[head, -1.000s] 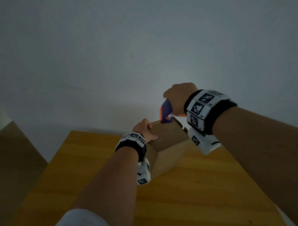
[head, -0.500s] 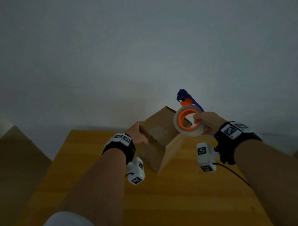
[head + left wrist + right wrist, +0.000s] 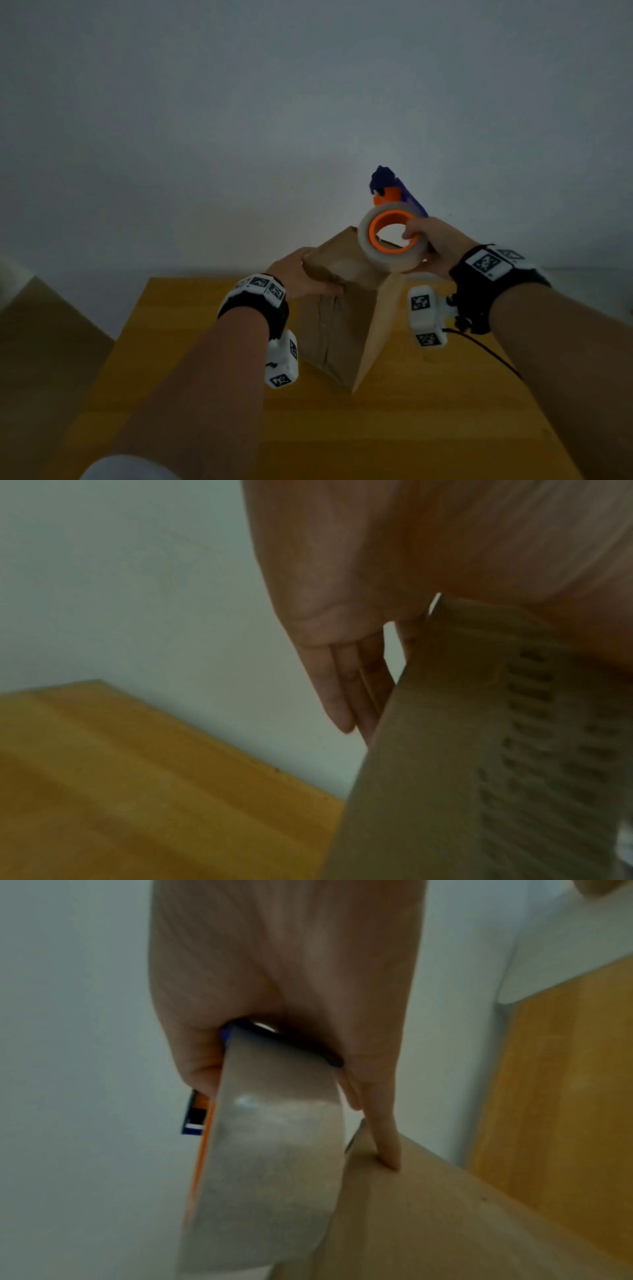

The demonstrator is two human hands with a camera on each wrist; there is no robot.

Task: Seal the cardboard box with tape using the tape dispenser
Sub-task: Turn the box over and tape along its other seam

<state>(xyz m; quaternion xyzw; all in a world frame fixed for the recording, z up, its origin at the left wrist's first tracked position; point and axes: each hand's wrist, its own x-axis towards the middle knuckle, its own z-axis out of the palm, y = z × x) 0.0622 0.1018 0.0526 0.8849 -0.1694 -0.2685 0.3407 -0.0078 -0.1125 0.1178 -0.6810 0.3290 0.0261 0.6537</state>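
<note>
We have swung the dispenser (image 3: pixel 394 236) down to the box's (image 3: pixel 342 308) right, right hand (image 3: pixel 442 246) gripping it (one finger touching cardboard); left hand (image 3: pixel 298 277) grasps the box's top-left corner, ready for another strip.

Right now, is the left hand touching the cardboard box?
Touching. The head view shows the left hand gripping the top left corner of the cardboard box; the left wrist view shows its fingers flat against the side.

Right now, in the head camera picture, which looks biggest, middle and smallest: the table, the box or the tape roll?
1. Wooden table
2. Cardboard box
3. Tape roll, though it is lifted nearer the camera.
</note>
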